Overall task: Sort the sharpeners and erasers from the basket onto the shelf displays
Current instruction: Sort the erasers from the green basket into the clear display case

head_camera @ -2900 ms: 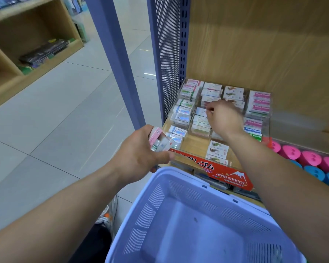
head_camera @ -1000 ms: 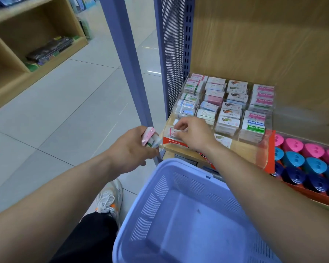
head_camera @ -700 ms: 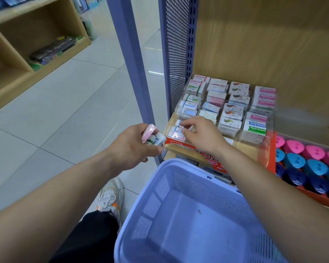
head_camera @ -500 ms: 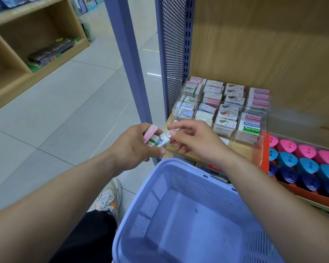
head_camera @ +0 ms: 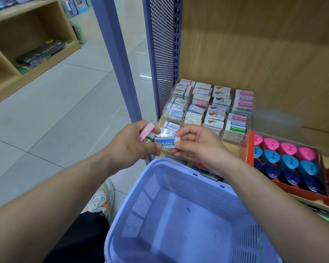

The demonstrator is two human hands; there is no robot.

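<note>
My left hand (head_camera: 130, 147) grips a small stack of erasers, a pink-sleeved one (head_camera: 146, 131) on top. My right hand (head_camera: 199, 147) pinches a blue-sleeved "Hard Eraser" (head_camera: 166, 142) at its right end, its left end still against the stack. Both hands hover just above the far rim of the lilac basket (head_camera: 160, 188), whose inside looks bare. Behind them stands the clear eraser display (head_camera: 250, 118), its compartments filled with boxed erasers. To its right, a red tray (head_camera: 292, 190) holds rows of pink, blue and dark-blue sharpeners (head_camera: 289, 162).
A perforated blue shelf upright (head_camera: 160, 54) and a blue post (head_camera: 114, 54) rise left of the display. A wooden back panel stands behind it. Across the tiled aisle is a wooden shelf unit (head_camera: 27, 59) with dark packets. My shoe (head_camera: 101, 200) is beside the basket.
My right hand left the front row of the display, came back to my left hand and took hold of the blue eraser from the stack. The left hand stayed put.
</note>
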